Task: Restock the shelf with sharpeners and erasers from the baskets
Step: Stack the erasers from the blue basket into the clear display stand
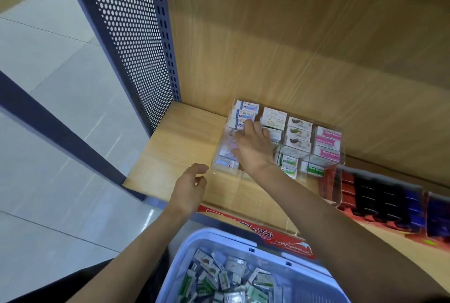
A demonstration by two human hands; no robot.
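Clear acrylic organiser (342,156): the landmark; it sits on the wooden shelf (175,147), toward the back panel, divided into columns of compartments.

Blue-and-white erasers (246,110): stacked in the organiser's leftmost column, rear compartment; more blurred packs lie in the front compartment of that column.

Pale boxed erasers (274,116): second column of the organiser, rear.

Erasers with a dark printed figure (299,132): third column, rear; green-labelled erasers (288,165) lie in front of them.

Pink "Hard Eraser" packs (327,143): rightmost column, rear.

Right hand (254,148): palm down over the organiser's left two columns, fingers extended and pressing on the packs in the leftmost column; whether it grips a pack under the palm cannot be told.

Left hand (188,189): just in front of the organiser's front left corner, above the shelf, fingers loosely curled and holding nothing, apart from the acrylic.

Red shelf-edge label (289,242): on the shelf lip in front of the organiser, printed "HARD ERASER".

Red, black and blue stacked items (379,195): to the right of the organiser in a clear bin; too blurred to name.

Pale blue plastic basket (192,251): below and in front of the organiser, off the shelf, holding a loose heap of wrapped erasers (233,280).

Perforated dark metal side panel (136,42): upright at the shelf's end, left of the organiser.
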